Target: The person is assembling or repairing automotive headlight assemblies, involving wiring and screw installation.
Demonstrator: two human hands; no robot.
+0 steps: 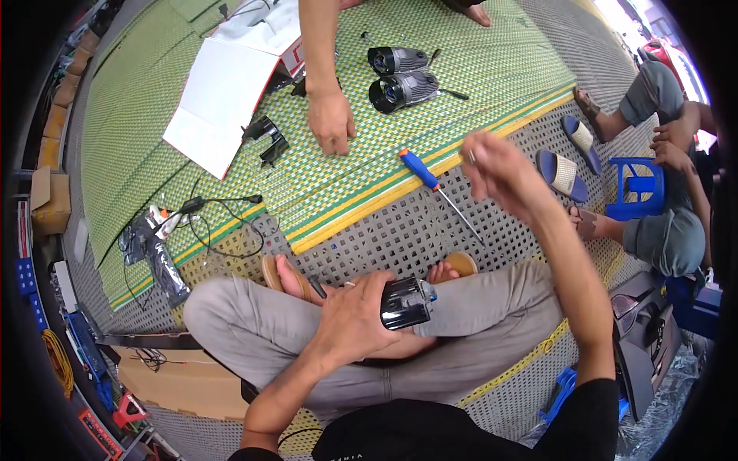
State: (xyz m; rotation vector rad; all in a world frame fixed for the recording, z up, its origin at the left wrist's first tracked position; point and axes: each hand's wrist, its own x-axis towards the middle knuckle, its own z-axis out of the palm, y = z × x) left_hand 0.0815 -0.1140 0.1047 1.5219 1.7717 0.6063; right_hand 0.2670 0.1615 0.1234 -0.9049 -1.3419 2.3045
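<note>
My left hand (pixel 357 311) is wrapped round a glossy black cylindrical device (pixel 405 303), held on its side above my lap with its open end to the right. A bit of blue shows at that end. My right hand (pixel 496 173) is raised over the mat's edge, fingers curled together. A small shiny spot shows at its fingertips, too small to name. Below it a screwdriver (pixel 421 170) with a blue and orange handle lies with its shaft pointing toward me. Two similar black cylindrical devices (pixel 400 91) with short cables rest on the green mat.
Another person's hand (pixel 330 123) reaches down to the green mat (pixel 323 188). Nearby are a black curved bracket (pixel 265 140) and an open white box (pixel 223 100). Black cables (pixel 207 207) and plastic bags (pixel 164 265) lie left. Sandals (pixel 561 175) and a blue stool (pixel 636 187) stand right.
</note>
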